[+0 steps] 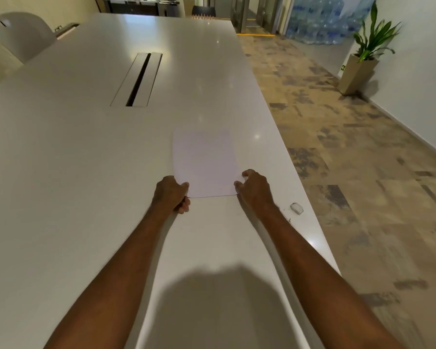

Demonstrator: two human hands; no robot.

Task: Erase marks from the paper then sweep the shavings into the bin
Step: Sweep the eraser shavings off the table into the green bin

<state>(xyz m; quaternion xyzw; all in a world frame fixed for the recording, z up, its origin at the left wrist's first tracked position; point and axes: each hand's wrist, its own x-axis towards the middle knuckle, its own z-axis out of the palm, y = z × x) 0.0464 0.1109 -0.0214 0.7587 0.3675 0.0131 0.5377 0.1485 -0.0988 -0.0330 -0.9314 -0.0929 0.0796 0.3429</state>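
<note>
Two hands are out over the white desk [86,152], one at each near corner of the paper [204,162]. Left hand [171,193] has its fingers curled at the near left corner, thumb on top of the sheet's edge, pinching it. Right hand [256,188] is at the near right corner, fingers bent and their tips on the edge of the sheet; it looks like a pinch too, though the underside of the grip is hidden. Between the two hands the near edge of the paper shows as a thin dark line against the desk, and the sheet stretches flat away from the hands. No marks can be made out on it from here.

Just to the right of the right wrist, near the desk's right edge, sits a small pale eraser [296,208], apart from both hands. A few dark specks lie beside it, close to the right forearm; too small to say what they are.

Well beyond the hands, a long cable slot [137,80] runs down the middle of the desk. Off to the right, on the floor against the wall, a potted plant [363,59] stands.
</note>
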